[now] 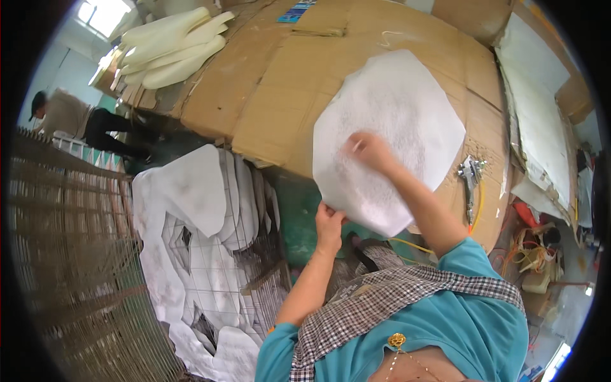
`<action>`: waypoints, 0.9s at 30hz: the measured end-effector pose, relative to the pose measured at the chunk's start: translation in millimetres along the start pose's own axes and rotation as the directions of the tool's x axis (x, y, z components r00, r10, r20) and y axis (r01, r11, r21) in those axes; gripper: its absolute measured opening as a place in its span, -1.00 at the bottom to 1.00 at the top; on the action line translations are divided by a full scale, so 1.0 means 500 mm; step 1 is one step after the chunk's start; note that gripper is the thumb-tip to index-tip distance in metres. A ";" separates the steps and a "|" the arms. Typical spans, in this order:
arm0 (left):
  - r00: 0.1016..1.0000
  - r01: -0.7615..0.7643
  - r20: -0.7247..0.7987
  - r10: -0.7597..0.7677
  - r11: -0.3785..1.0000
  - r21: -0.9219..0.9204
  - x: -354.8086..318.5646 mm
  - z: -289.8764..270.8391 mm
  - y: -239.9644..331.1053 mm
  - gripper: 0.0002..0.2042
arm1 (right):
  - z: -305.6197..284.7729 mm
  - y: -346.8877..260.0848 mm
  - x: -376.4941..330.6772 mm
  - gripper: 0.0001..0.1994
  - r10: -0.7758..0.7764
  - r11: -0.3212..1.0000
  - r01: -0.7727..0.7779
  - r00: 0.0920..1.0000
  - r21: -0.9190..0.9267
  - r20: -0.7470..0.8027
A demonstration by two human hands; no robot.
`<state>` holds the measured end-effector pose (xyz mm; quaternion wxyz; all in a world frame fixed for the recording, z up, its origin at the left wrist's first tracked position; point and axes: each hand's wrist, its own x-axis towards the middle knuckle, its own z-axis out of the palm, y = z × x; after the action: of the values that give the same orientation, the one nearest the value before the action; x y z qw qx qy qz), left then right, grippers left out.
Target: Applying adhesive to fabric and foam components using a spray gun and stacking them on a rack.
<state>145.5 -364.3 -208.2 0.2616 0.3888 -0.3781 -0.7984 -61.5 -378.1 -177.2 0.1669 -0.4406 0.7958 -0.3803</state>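
— Two hands on one white fabric sheet (pixel 388 134), lying on the cardboard table (pixel 267 108)?
— Yes. Left hand (pixel 329 224) pinches its near edge; right hand (pixel 368 151) presses flat, fingers together. Smooth outward, edge kept taut.

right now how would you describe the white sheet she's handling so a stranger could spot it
Find the cardboard-covered table across the top. The white fabric sheet lies on its near edge, overhanging. Unlike the white pieces stacked lower left, it is one rounded, many-sided piece under both hands: right hand flat on top, left hand pinching its lower edge.
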 end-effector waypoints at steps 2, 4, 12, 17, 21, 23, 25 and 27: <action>0.996 0.004 -0.087 -0.005 1.000 -0.017 -0.014 -0.063 0.009 -0.62 | -0.071 0.070 0.059 -0.48 -0.069 0.983 0.024 0.966 -0.181 -0.250; 0.991 -0.017 -0.137 0.011 0.999 -0.042 -0.031 -0.067 0.024 -0.65 | -0.138 0.238 0.097 -0.43 0.100 0.914 -0.257 0.894 -0.315 -0.437; 0.986 -0.026 -0.167 -0.002 0.986 -0.162 -0.069 -0.128 0.030 -0.69 | -0.300 0.375 0.122 -0.81 0.162 0.786 -0.217 0.976 -0.578 -0.145; 0.942 -0.241 -0.296 0.156 0.930 -0.278 -0.239 -0.369 0.140 -0.63 | -0.072 0.063 -0.010 -0.87 0.313 0.925 -0.341 0.934 0.170 0.171; 0.820 -0.469 -0.477 0.315 0.848 -0.247 -0.361 -0.541 0.264 -0.51 | 0.118 -0.227 -0.028 -0.89 0.076 0.793 -0.292 0.918 0.535 0.389; 0.715 -0.554 -0.610 0.341 0.809 -0.197 -0.452 -0.645 0.301 -0.45 | 0.222 -0.338 -0.024 -0.87 -0.051 0.725 -0.329 0.850 0.605 0.524; 0.594 -0.624 -0.721 0.356 0.770 -0.134 -0.543 -0.752 0.298 -0.42 | 0.338 -0.448 -0.030 -0.86 -0.034 0.647 -0.438 0.802 0.625 0.597; 0.486 -0.674 -0.786 0.381 0.736 -0.060 -0.621 -0.831 0.290 -0.44 | 0.438 -0.541 -0.028 -0.84 -0.079 0.676 -0.444 0.750 0.589 0.657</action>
<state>677.8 -393.2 -131.2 0.6926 0.4789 -0.1892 -0.5052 233.2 -554.2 -118.0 0.6222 -0.3531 0.5205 -0.4662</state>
